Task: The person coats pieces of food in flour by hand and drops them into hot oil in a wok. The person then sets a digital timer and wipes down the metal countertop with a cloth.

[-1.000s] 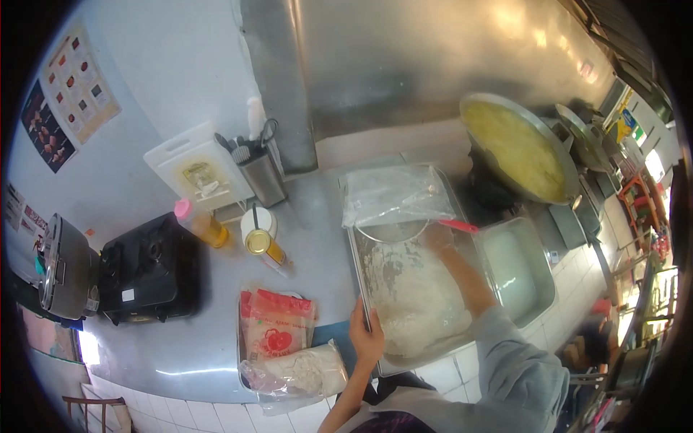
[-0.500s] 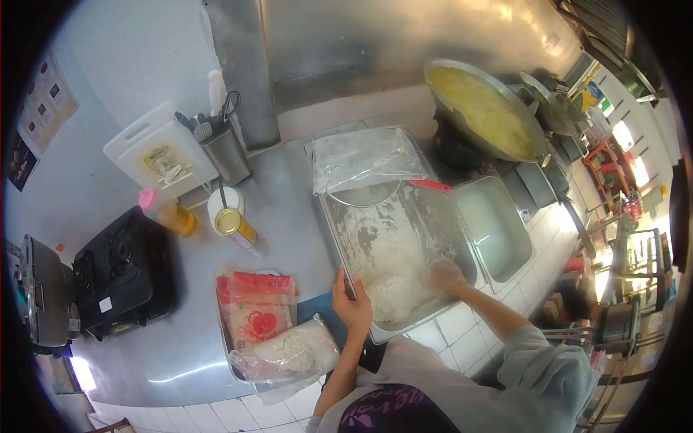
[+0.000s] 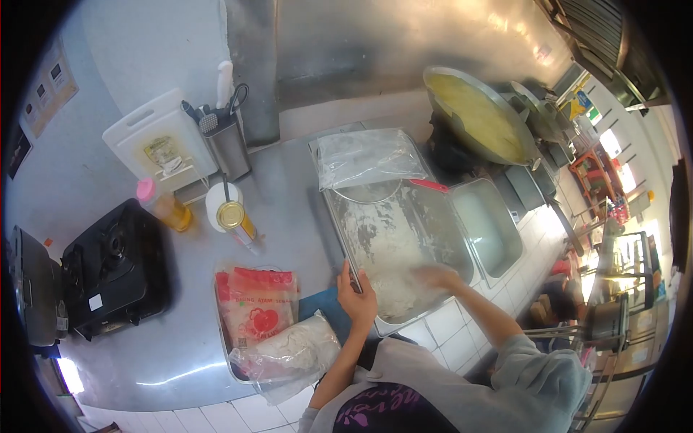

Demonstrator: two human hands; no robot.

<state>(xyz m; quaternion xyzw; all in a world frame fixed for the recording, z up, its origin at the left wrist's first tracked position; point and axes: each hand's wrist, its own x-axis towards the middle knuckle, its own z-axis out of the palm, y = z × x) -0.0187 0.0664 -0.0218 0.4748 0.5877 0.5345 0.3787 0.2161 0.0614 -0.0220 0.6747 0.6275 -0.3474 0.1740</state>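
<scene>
A large metal tray (image 3: 338, 234) holds white flour (image 3: 390, 249), spread thinly toward its far part. My left hand (image 3: 356, 294) grips the tray's left rim near the front corner. Over the flour at the tray's near right, my right hand (image 3: 433, 277) is smeared by motion, and its fingers cannot be made out. A sieve with a red handle (image 3: 429, 185) lies across the far part of the tray, partly under a clear plastic bag (image 3: 368, 157).
Right of the tray is a metal container of pale liquid (image 3: 491, 227). Behind it stands a wok of yellow oil (image 3: 476, 115). Leftward are red-white packets (image 3: 256, 303), a bagged white powder (image 3: 299, 350), a can (image 3: 231, 215), an oil bottle (image 3: 167, 209) and a black stove (image 3: 119, 267).
My right hand has moved from beside the sieve to the tray's near part, then slightly left over the flour. The flour's near part is disturbed. My left hand stays on the rim; the view has shifted.
</scene>
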